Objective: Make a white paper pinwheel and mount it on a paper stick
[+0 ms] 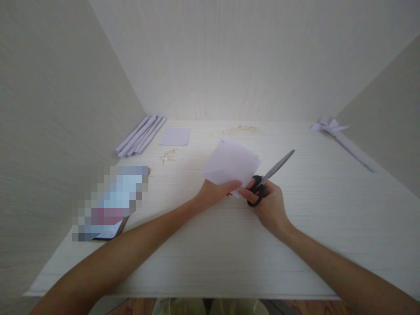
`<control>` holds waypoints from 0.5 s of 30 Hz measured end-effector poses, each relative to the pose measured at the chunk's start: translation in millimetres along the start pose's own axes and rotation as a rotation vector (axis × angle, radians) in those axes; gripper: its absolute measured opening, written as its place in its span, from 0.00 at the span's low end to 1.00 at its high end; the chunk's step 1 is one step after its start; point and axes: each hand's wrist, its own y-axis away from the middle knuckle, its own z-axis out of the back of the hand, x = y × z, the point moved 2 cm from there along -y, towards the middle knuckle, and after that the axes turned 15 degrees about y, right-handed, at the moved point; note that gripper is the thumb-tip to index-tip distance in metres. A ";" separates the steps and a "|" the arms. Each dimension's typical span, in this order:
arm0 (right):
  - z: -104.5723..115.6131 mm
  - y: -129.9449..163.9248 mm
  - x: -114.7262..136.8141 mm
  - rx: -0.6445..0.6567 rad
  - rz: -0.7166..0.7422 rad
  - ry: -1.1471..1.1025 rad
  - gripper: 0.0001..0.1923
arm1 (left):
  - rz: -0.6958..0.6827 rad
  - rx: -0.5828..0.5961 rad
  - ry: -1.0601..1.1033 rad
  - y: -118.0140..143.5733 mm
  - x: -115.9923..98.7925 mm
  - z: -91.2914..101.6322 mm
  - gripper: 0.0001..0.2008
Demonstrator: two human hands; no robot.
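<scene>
My left hand pinches the lower edge of a white square sheet of paper, its thumb lying on top. The paper is tilted above the table, and its near corner lies between my two hands. A pair of scissors with black handles is in my right hand, with the handle loops about the fingers. Its blades point up and to the right, away from the paper, and look closed. The right thumb and fingertips are at the paper's near corner; whether they pinch it is hard to make out.
Several rolled paper tubes lie at the back left, beside a square of paper and small white-tipped sticks. Pale bits lie near the back wall. A paper pinwheel on a paper stick rests right. A blurred phone lies left.
</scene>
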 end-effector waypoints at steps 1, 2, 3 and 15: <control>0.0 0.0 0.2 -0.002 -0.003 0.001 0.14 | 0.002 0.002 0.010 -0.2 0.5 0.1 0.09; 0.1 0.1 0.4 -0.005 -0.005 0.003 0.14 | 0.005 0.003 0.018 -0.4 1.0 0.1 0.09; 0.1 0.2 0.6 -0.007 -0.008 0.006 0.14 | 0.007 0.003 0.024 -0.6 1.3 0.1 0.09; 0.0 -0.3 -1.3 0.004 -0.008 -0.023 0.13 | 0.019 -0.022 0.021 0.4 0.7 -0.2 0.09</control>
